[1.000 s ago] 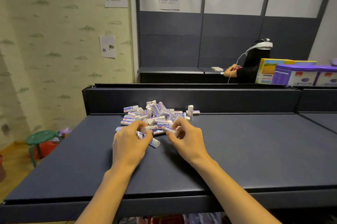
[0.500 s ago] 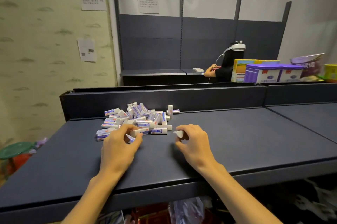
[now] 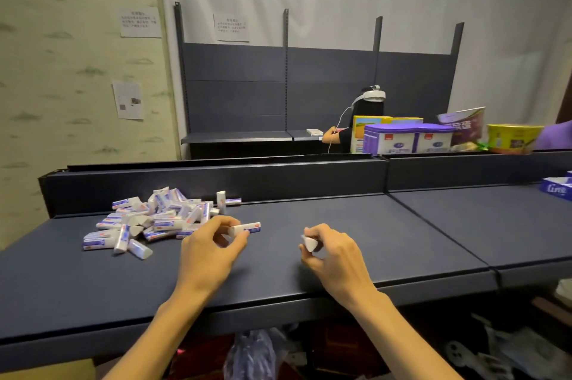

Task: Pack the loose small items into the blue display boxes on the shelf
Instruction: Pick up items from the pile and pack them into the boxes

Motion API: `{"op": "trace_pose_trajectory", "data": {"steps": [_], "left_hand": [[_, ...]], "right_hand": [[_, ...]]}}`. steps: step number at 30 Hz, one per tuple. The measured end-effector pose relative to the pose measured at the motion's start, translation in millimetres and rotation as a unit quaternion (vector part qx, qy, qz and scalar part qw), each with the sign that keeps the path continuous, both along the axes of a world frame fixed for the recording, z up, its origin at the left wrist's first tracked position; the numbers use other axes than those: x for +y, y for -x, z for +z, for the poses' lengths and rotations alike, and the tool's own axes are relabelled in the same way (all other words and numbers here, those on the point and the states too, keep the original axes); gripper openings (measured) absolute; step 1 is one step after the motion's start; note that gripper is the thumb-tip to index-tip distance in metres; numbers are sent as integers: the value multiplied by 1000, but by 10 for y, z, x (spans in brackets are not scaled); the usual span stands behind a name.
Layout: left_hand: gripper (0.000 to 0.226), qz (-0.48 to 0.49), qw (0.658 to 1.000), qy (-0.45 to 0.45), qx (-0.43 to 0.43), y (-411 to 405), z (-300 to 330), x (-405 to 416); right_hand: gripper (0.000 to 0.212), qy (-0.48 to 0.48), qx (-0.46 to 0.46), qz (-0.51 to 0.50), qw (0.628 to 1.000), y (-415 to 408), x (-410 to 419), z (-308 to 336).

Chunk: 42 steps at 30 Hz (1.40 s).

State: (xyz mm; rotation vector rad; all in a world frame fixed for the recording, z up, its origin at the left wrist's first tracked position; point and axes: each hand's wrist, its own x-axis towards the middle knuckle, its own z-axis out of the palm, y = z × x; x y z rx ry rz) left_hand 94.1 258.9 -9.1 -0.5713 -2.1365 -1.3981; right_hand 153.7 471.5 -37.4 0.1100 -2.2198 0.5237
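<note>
I judge this the carrying step: each hand has an item, and next both must travel right to the blue cardboard display box (image 3: 557,189), far beyond my right fingertips at the shelf's edge. My left hand (image 3: 207,251) pinches a small white paper-sleeved eraser (image 3: 246,228) between thumb and fingers, its end jutting past them. My right hand (image 3: 332,252) curls around another small white eraser (image 3: 309,243). The loose eraser heap (image 3: 148,220) lies left of my left fingers on the dark grey metal shelf (image 3: 387,234).
</note>
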Motion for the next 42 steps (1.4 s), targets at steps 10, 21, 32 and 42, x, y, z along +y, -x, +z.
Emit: {"op": "trace_pose_trajectory", "data": {"steps": [10, 21, 32, 42], "left_hand": [[11, -27, 1000, -1, -11, -566, -67, 1261], [12, -100, 993, 4, -69, -758, -105, 2491], [9, -130, 988, 43, -78, -448, -42, 3790], [23, -128, 978, 154, -58, -68, 61, 5016]], "right_hand": [[29, 17, -22, 52, 998, -551, 1240, 59], [38, 11, -77, 25, 997, -741, 2490, 164], [36, 41, -112, 5, 993, -703, 3742, 238], [22, 46, -150, -23, 987, -573, 4992, 357]]}}
